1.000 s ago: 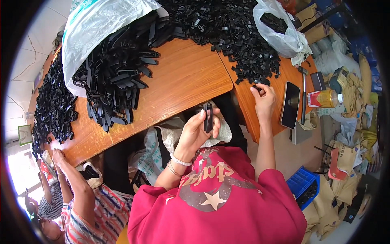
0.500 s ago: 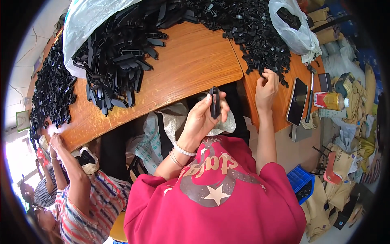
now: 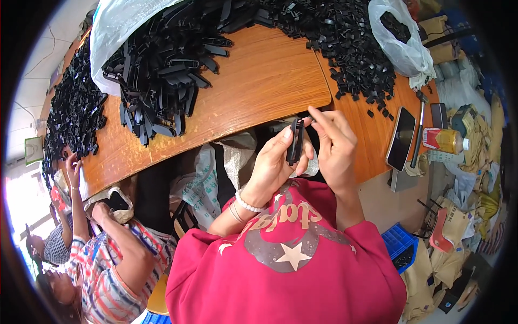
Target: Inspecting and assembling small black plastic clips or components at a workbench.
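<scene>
My left hand (image 3: 274,162), with a bead bracelet at its wrist, is closed around a long black plastic part (image 3: 295,144) held upright in front of my chest. My right hand (image 3: 335,148) meets the part's upper end, thumb and forefinger pinched together. Something small and dark seems to sit between those fingertips, mostly hidden by them. Beyond my right hand lies a heap of small black plastic pieces (image 3: 359,62). Larger, long black parts (image 3: 172,73) are piled on the wooden table (image 3: 259,75) to the left.
A white plastic bag (image 3: 396,46) stands at the back right. Near it are a hammer (image 3: 418,132), a phone (image 3: 402,135) and a bottle (image 3: 445,139). At left, a co-worker in a striped top (image 3: 116,270) works beside another black heap (image 3: 73,108). A blue crate (image 3: 398,243) sits low at right.
My right hand has left the heap of small pieces and come left to the long part's upper end. My left hand still holds the part. The co-worker's one hand has lowered toward a bag.
</scene>
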The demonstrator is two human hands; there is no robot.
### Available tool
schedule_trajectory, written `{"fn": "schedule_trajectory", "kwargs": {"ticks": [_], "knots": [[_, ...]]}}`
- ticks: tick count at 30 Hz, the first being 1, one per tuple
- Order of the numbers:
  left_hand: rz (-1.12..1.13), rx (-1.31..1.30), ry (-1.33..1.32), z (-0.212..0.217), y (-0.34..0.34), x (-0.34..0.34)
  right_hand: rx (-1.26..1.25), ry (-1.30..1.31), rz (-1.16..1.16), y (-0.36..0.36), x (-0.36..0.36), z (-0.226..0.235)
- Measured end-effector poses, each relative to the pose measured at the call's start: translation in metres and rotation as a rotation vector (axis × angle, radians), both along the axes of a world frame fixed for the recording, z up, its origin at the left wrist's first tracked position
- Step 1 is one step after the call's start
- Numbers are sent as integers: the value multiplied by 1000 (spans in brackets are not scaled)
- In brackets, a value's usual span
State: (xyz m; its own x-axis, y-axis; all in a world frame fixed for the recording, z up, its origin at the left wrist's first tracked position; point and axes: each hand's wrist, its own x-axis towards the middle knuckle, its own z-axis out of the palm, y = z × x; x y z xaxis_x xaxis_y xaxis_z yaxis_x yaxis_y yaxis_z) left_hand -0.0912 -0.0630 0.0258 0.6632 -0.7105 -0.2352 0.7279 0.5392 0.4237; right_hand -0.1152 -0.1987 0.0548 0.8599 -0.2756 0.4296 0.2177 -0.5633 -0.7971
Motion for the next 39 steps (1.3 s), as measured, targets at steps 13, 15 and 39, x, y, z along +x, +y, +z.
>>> {"fn": "schedule_trajectory", "kwargs": {"ticks": [13, 15, 39], "knots": [[186, 448, -429, 3, 6, -12, -295, -80, -83, 22, -7, 8], [142, 517, -475, 7, 11, -9, -307, -81, -42, 22, -7, 9], [625, 1948, -1728, 15, 109, 156, -396, 51, 86, -8, 101, -66]]}}
